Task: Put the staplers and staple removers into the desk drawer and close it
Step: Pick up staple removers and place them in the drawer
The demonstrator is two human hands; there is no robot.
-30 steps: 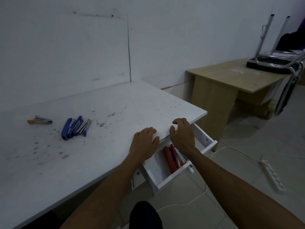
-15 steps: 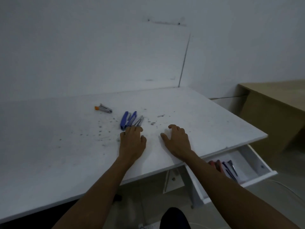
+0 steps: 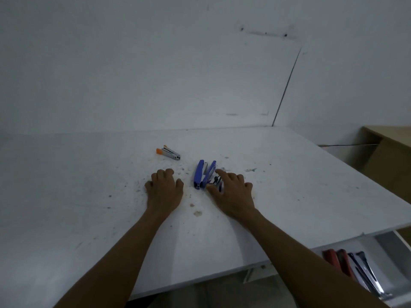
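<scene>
- Both hands have travelled from the desk's front edge, above the drawer, across the top to the blue tools; the view has swung left with them, so the drawer now sits at the lower right corner.
- Left hand [image 3: 164, 190] rests knuckles-up on the white desk [image 3: 89, 218], fingers curled under, holding nothing, just left of the blue staplers [image 3: 203, 174].
- Right hand [image 3: 231, 192] is spread, palm down, with thumb and forefinger on either side of a small metal-and-purple tool [image 3: 217, 182] that lies against the staplers' right side; whether the fingers actually pinch it cannot be told.
- Blue staplers lie side by side, pointing away from the person, between the two hands.
- Farther back and to the left, an orange-tipped silver stapler [image 3: 169, 151] lies alone on the desk, apart from both hands.
- Open drawer [image 3: 391, 247] juts out below the desk's front edge at lower right; red staplers [image 3: 335, 261] and dark blue-and-chrome tools [image 3: 364, 272] lie in it side by side.
- Dark specks and smudges dot the desk around the hands.
</scene>
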